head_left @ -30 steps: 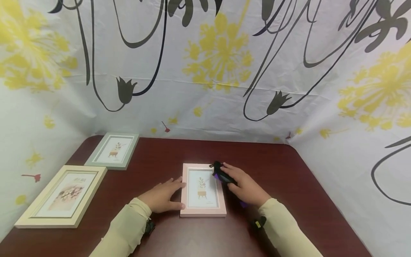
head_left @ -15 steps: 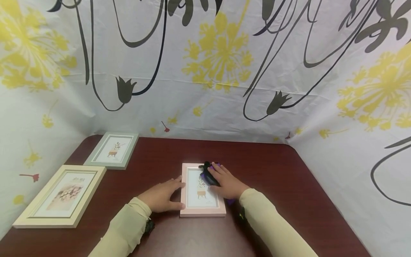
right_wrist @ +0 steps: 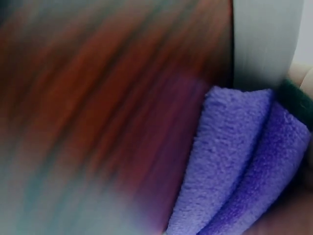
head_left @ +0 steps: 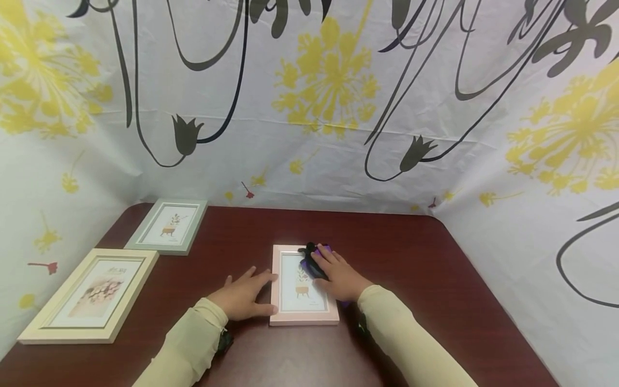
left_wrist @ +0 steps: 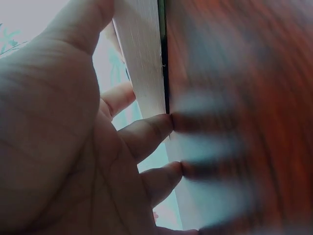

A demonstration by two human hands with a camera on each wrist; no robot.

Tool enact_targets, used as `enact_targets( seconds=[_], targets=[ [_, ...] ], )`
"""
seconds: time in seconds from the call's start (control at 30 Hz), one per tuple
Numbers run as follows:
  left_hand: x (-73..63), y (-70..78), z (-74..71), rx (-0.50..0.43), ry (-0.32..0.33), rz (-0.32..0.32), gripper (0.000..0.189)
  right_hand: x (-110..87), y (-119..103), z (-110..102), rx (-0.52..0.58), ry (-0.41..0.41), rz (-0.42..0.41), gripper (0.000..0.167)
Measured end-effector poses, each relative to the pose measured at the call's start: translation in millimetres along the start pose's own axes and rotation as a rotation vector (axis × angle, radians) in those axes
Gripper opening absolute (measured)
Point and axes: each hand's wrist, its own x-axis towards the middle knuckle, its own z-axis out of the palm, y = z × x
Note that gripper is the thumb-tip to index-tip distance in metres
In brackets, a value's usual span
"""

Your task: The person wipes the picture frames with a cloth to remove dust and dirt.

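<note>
A pink picture frame [head_left: 304, 318] with a potted-plant print lies face up in the middle of the table. My left hand [head_left: 239, 298] rests at its left side, thumb and fingertips touching the edge. In the left wrist view, the fingers [left_wrist: 146, 134] extend along the frame's side and down to the table. My right hand [head_left: 342, 280] holds a purple plush cloth [right_wrist: 230, 147] with a black part against the frame's upper right area, covering some of the print. The right wrist view shows the cloth folded, overhanging the frame's side; most of that hand is hidden there.
A cream picture frame [head_left: 36, 334] with a blossom print lies at the table's left. Behind it, a light green frame [head_left: 157, 249] lies near the back left corner. The dark red table [head_left: 411, 258] meets a white patterned curtain [head_left: 309, 161] behind and at the sides.
My right hand has moved left with the cloth, from the pink frame's right edge onto its upper print area. It has hardly moved in the last half second. My left hand stays at the frame's edge.
</note>
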Motion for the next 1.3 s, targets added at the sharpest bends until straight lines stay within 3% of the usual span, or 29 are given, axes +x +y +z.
enact_targets(
  seconds=[0.3, 0.67, 0.93, 1.13, 1.3],
  targets=[
    [-1.4, 3.6, -1.1, 0.001, 0.01, -0.021, 0.077, -8.9, -5.3, -1.9, 0.048, -0.041, 0.007, 0.064],
    [-1.9, 2.5, 0.0, 0.001, 0.021, -0.011, 0.077, -47.1, -19.9, 2.6, 0.078, -0.065, -0.092, 0.063],
    [-6.3, 1.2, 1.1, -0.025, 0.002, -0.016, 0.077, -72.2, -35.1, 11.4, 0.076, -0.028, -0.139, 0.058],
    [-4.8, 1.1, -0.4, -0.035, -0.011, 0.019, 0.078, -74.4, -35.0, 12.8, 0.057, -0.012, -0.139, 0.057],
    [-1.3, 0.9, -2.1, -0.032, -0.01, 0.034, 0.078, -64.1, -29.5, 7.9, 0.043, -0.017, -0.129, 0.058]
  ],
)
